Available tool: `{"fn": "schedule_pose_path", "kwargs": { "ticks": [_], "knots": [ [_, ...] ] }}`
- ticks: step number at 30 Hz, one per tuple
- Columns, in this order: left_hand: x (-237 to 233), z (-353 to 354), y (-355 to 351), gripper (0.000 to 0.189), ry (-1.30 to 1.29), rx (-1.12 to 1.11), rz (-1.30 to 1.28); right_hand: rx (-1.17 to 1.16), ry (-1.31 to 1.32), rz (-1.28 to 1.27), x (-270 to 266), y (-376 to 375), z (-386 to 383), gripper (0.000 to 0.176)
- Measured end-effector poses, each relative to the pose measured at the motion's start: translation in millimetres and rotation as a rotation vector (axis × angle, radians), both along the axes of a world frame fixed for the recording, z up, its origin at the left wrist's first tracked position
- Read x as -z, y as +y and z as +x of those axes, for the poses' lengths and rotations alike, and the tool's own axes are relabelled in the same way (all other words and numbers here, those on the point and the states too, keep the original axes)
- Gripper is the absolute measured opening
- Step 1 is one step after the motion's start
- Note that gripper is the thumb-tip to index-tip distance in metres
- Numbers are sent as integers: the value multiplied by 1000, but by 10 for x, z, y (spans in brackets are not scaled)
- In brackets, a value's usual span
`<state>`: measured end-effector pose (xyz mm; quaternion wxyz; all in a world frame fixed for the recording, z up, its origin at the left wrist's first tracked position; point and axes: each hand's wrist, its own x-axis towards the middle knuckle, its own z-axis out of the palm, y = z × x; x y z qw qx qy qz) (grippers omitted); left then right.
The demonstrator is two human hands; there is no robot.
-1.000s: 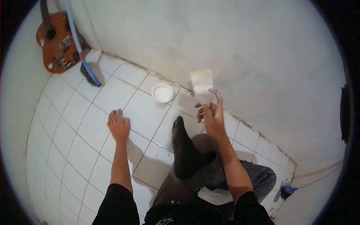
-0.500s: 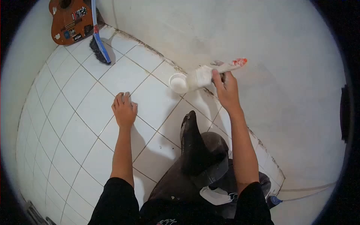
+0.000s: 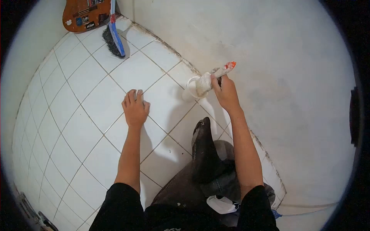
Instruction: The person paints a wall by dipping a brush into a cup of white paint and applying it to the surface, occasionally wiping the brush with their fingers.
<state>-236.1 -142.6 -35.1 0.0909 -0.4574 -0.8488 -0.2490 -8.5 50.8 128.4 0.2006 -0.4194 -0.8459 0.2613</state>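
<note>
White tiled floor, pale wall

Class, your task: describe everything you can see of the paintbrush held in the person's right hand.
The paintbrush is a wide, flat brush smeared with white paint. Its pale handle ends in a red-orange tip. It is tilted, head down to the left, with the bristles dipped into a small white cup on the tiled floor beside the wall. The right hand grips its handle. How deep the bristles reach is hidden.
</note>
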Motion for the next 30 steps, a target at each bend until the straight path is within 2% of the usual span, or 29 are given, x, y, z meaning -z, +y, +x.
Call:
{"fn": "schedule_pose_path", "kwargs": {
  "ticks": [14,16,17,19,20,22,23,24,26,27,28,30],
  "knots": [
    [61,-3,0,45,22,-16,-1,13,18,-8,71,74,-1,35],
    [25,3,-4,45,15,-11,-8,32,204,-12,53,67,51,38],
    [5,4,-1,45,7,-7,-11,30,205,-11,90,83,85,38],
    [2,0,0,46,4,-11,-20,117,508,-26,150,96,152,30],
    [3,3,4,46,0,-12,-29,119,509,-22,153,108,231,30],
    [7,11,0,47,-9,-8,-17,338,618,-388,41,36,360,28],
    [7,15,-4,47,-17,-7,-9,380,783,-476,31,-34,383,24],
    [7,25,-3,47,-14,6,-7,391,790,-470,39,-73,454,24],
    [5,30,0,48,45,-15,-5,396,1139,-709,78,-135,595,20],
    [15,24,3,47,30,12,45,384,1232,-783,88,-155,673,19],
    [21,16,-3,47,33,26,48,392,1242,-773,100,-178,782,19],
    [25,20,-8,47,-5,29,27,126,1173,-740,113,-263,1017,27]
  ]
}}
